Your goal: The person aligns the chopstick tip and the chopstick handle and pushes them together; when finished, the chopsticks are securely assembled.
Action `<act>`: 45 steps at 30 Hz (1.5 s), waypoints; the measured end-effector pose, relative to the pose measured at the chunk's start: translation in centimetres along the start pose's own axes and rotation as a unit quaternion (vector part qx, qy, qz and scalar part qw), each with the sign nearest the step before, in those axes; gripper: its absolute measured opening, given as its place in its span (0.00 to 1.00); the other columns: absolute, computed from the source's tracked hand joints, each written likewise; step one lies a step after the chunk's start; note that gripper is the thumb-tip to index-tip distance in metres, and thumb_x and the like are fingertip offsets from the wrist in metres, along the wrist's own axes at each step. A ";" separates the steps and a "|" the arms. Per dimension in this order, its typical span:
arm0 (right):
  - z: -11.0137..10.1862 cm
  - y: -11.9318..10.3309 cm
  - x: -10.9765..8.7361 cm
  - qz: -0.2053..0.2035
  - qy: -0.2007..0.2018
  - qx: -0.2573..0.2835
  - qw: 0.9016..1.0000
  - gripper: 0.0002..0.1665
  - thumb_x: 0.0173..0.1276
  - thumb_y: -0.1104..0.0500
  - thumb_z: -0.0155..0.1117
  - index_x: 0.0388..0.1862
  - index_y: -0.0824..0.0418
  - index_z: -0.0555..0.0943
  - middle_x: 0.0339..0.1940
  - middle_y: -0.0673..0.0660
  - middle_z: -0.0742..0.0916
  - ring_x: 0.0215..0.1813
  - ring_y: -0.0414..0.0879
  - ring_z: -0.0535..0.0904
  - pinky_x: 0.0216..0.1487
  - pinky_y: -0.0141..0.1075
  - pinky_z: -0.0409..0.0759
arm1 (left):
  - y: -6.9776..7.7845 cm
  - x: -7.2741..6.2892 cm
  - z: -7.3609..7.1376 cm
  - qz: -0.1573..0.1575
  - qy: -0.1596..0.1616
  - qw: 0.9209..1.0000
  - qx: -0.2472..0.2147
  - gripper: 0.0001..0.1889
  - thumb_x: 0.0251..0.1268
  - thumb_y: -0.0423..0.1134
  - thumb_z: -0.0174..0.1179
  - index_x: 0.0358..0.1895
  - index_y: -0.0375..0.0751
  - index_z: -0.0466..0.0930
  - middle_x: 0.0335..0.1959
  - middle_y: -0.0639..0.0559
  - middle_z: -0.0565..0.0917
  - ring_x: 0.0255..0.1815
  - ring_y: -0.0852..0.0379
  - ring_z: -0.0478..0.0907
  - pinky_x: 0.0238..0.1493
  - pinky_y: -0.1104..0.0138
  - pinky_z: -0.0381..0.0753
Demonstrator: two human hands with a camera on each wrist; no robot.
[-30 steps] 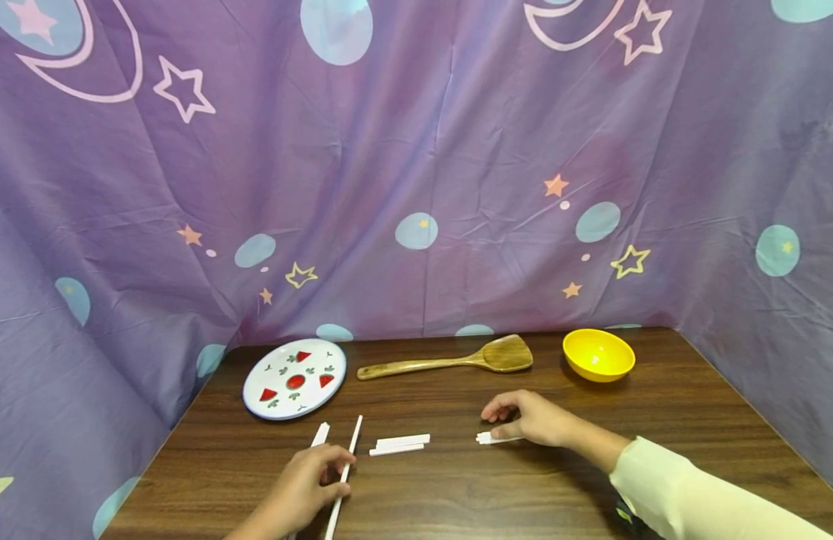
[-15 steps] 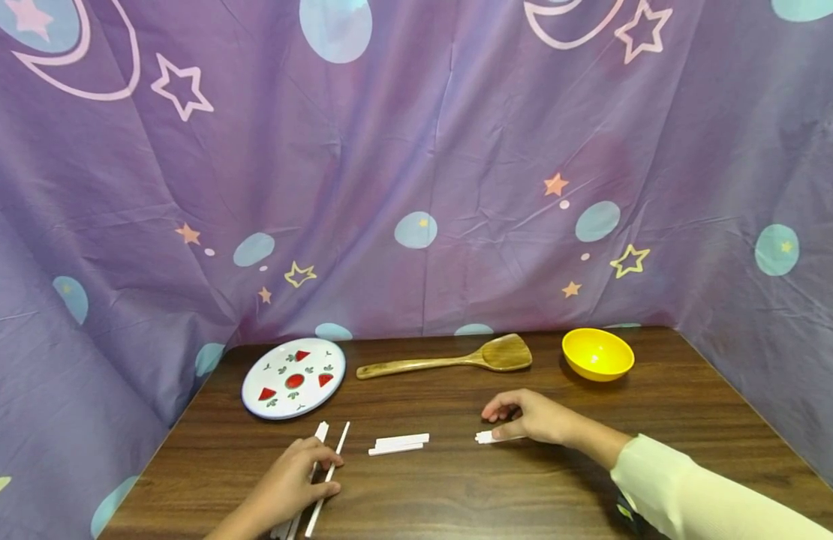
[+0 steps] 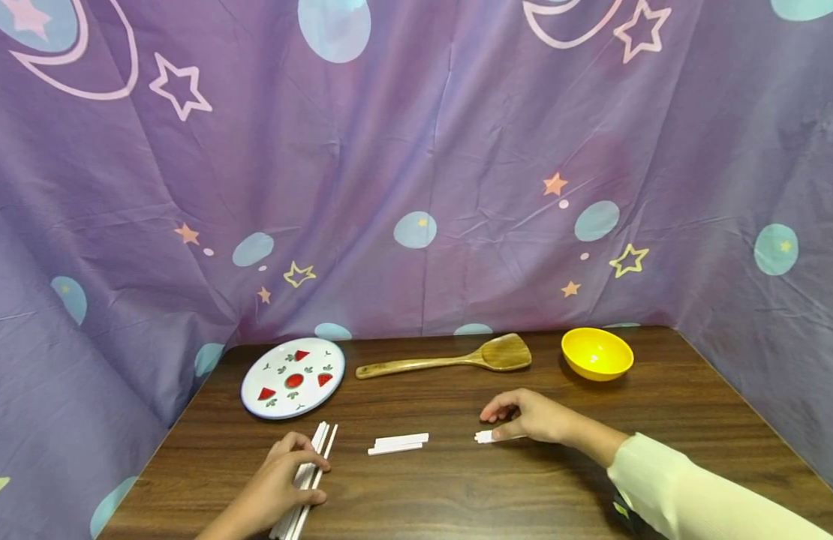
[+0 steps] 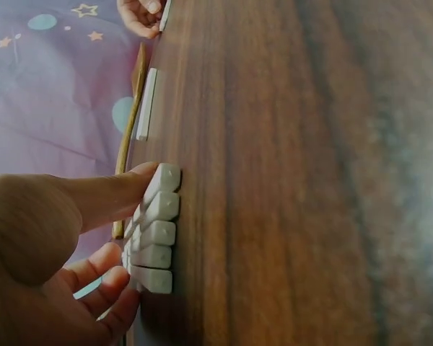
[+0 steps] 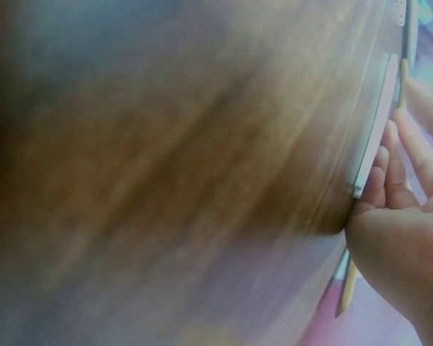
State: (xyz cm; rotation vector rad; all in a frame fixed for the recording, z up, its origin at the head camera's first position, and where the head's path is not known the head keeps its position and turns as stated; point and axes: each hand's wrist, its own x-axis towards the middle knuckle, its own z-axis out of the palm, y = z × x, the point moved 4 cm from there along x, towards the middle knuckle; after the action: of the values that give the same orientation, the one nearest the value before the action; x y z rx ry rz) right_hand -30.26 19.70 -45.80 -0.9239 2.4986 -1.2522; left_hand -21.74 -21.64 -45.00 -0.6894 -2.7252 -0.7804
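Several long white square-ended sticks (image 4: 159, 234) lie side by side in a row on the wooden table, in front of my left hand (image 3: 275, 480). That hand holds the row from its two sides: its thumb (image 4: 108, 198) presses on the outer stick, and its curled fingers reach round the opposite side. At right centre, my right hand (image 3: 534, 420) rests over a small bundle of short white sticks (image 3: 484, 436). Its thumb touches the bundle while the loosely bent fingers reach past it. My right palm partly hides these sticks in the head view.
Short white sticks (image 3: 398, 444) lie between the hands. Along the back stand a white plate (image 3: 311, 366) with fruit pictures, a wooden spatula (image 3: 416, 365) and a yellow bowl (image 3: 597, 354). A purple patterned cloth (image 3: 362, 187) hangs behind the table.
My left hand has moved left, sliding the outer long stick from apart until it lies close against the other long sticks. The right hand has stayed in place.
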 end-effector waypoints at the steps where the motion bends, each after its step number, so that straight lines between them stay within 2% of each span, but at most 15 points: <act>1: 0.0 0.0 0.0 0.003 -0.001 -0.005 1.000 0.16 0.61 0.60 0.77 0.48 0.63 0.87 0.44 0.55 0.89 0.45 0.41 0.80 0.49 0.32 0.78 | 0.0 -0.1 0.0 0.003 0.003 1.000 -0.003 0.18 0.39 0.45 0.83 0.37 0.56 0.88 0.46 0.59 0.73 0.50 0.55 0.70 0.49 0.63 0.74; 10: 0.1 0.2 0.2 0.014 0.000 -0.011 1.000 0.15 0.60 0.61 0.78 0.46 0.61 0.88 0.43 0.52 0.88 0.45 0.40 0.79 0.49 0.31 0.78 | -0.5 -0.4 -0.1 0.007 0.004 1.000 -0.017 0.17 0.40 0.42 0.83 0.37 0.54 0.88 0.47 0.58 0.73 0.49 0.61 0.70 0.48 0.67 0.76; 17: 0.2 0.0 0.2 0.015 -0.001 0.000 1.000 0.15 0.59 0.61 0.79 0.45 0.62 0.89 0.43 0.53 0.88 0.45 0.43 0.79 0.49 0.33 0.78 | 0.1 0.3 -0.3 0.014 -0.004 1.000 -0.002 0.17 0.42 0.46 0.82 0.38 0.57 0.87 0.46 0.59 0.72 0.50 0.55 0.70 0.49 0.63 0.74; 23: 0.0 -0.1 0.1 0.016 -0.004 -0.002 1.000 0.15 0.59 0.62 0.78 0.45 0.62 0.89 0.43 0.53 0.87 0.45 0.43 0.79 0.48 0.34 0.78 | 1.9 2.7 0.2 0.030 -0.017 0.999 0.002 0.15 0.49 0.43 0.79 0.42 0.53 0.87 0.47 0.59 0.77 0.52 0.53 0.74 0.55 0.56 0.78; 26: 0.0 -0.2 0.1 0.018 -0.004 -0.003 1.000 0.14 0.60 0.61 0.78 0.45 0.62 0.89 0.42 0.52 0.87 0.45 0.43 0.79 0.48 0.34 0.78 | 3.1 4.4 1.1 0.026 -0.046 0.998 -0.025 0.14 0.55 0.40 0.77 0.45 0.48 0.88 0.47 0.59 0.79 0.53 0.53 0.77 0.58 0.52 0.79; 30: -0.1 -0.2 0.1 0.013 -0.003 -0.004 1.000 0.14 0.59 0.61 0.79 0.44 0.62 0.89 0.41 0.53 0.87 0.44 0.43 0.79 0.48 0.34 0.78 | 4.9 6.6 2.7 0.012 -0.084 0.995 -0.058 0.13 0.60 0.38 0.73 0.48 0.44 0.87 0.46 0.57 0.81 0.52 0.52 0.80 0.59 0.52 0.80; 32: -0.1 -0.3 0.1 0.009 -0.002 -0.002 1.000 0.14 0.59 0.61 0.79 0.44 0.62 0.89 0.41 0.53 0.87 0.44 0.44 0.79 0.48 0.34 0.78 | 5.6 7.6 3.5 0.018 -0.097 0.994 -0.057 0.14 0.62 0.38 0.72 0.51 0.41 0.87 0.46 0.55 0.82 0.51 0.51 0.80 0.56 0.54 0.80; 38: 0.2 -0.3 0.0 -0.002 0.000 0.005 1.000 0.13 0.58 0.64 0.78 0.43 0.64 0.88 0.39 0.55 0.86 0.42 0.44 0.79 0.45 0.32 0.78 | 7.0 10.0 5.8 0.051 -0.127 0.991 -0.011 0.15 0.64 0.36 0.71 0.53 0.39 0.87 0.44 0.53 0.84 0.45 0.55 0.80 0.49 0.65 0.80; 45: 0.3 -0.2 0.1 -0.010 -0.005 0.013 1.000 0.10 0.58 0.65 0.78 0.40 0.64 0.88 0.36 0.53 0.86 0.40 0.40 0.79 0.43 0.28 0.77 | 7.6 11.2 7.2 0.072 -0.132 0.989 0.006 0.08 0.61 0.31 0.72 0.43 0.39 0.88 0.34 0.55 0.81 0.36 0.62 0.78 0.41 0.70 0.79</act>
State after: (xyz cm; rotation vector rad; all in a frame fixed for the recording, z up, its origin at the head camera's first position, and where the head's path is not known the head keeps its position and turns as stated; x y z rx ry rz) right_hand -30.15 19.31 -45.82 -0.9495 2.4640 -1.2804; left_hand -28.28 -7.77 -43.91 -1.0408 -2.8662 -0.6828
